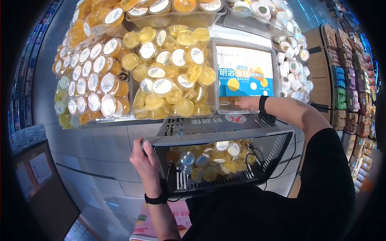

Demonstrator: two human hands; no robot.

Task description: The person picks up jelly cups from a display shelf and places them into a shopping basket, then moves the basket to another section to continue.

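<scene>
My left hand (145,158) is wrapped round the left end of the rim of a grey plastic basket (217,137). Inside the basket lie several yellow jelly cups (210,173) with pale round labels. My right hand (246,103) reaches into a clear bin (215,80) at its front edge, below a blue and white box (245,72). Its fingertips are bunched near a small yellowish item (228,101); whether they grip anything cannot be made out.
Left of that bin, another is heaped with yellow jelly cups (163,85). Orange cups with white lids (94,82) fill the far left bin. White cups (291,76) stand to the right, beyond them shelves of packets (339,84). A pink printed box (177,215) lies below the basket.
</scene>
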